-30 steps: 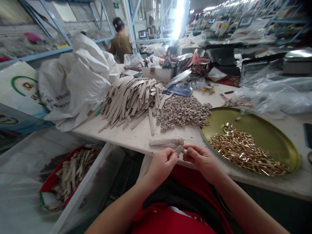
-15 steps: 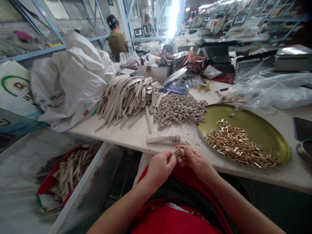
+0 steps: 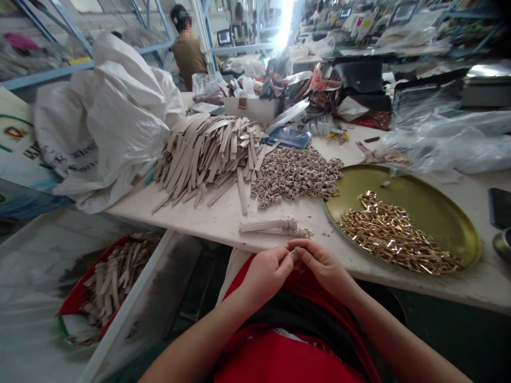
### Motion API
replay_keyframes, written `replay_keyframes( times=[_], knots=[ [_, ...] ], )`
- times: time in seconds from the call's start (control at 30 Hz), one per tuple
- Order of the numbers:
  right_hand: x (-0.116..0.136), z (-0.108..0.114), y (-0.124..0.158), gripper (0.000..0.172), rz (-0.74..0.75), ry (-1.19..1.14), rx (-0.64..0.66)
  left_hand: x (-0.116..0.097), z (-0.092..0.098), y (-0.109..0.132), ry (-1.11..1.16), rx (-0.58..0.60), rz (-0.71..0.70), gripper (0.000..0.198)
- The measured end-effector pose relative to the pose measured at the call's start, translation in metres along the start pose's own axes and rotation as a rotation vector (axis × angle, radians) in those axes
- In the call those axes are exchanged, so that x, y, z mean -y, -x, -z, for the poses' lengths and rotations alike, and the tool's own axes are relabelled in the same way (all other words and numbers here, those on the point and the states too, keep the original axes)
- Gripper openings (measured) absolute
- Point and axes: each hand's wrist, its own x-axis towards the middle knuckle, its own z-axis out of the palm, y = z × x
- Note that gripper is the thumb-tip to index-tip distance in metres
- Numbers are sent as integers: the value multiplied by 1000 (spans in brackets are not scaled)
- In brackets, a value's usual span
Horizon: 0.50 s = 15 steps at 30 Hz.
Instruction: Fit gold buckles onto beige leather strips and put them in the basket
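Close to the table's front edge, my left hand (image 3: 268, 272) and my right hand (image 3: 319, 261) meet, both with fingers closed on a small beige strap (image 3: 294, 254). Most of that strap is hidden by the fingers. Just beyond them lie a few beige straps with gold buckles (image 3: 267, 226). Behind is a heap of small beige loops (image 3: 297, 175), with a large pile of flat beige strips (image 3: 207, 154) to its left. A round olive-gold tray (image 3: 431, 199) on the right holds many gold buckles (image 3: 399, 234).
Below left, a red-lined container (image 3: 75, 290) holds more beige straps, beside a white sack (image 3: 107, 101). A blue packet (image 3: 289, 137), a box (image 3: 249, 106) and clear plastic bags (image 3: 451, 143) lie at the back. A person (image 3: 187, 50) is farther off.
My hands have drawn closer together, and the strap between them is now more covered by my fingers. The view has shifted slightly.
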Motion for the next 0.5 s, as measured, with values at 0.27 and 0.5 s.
replay_keyframes(
  times=[0.27, 0.5],
  knots=[
    [-3, -8, 6, 27, -119, -262, -120, 3, -15, 1, -43, -103, 62, 31],
    [-13, -3, 8, 26, -101, -322, -173, 12, -12, 0, 298, 249, 126, 39]
  ],
)
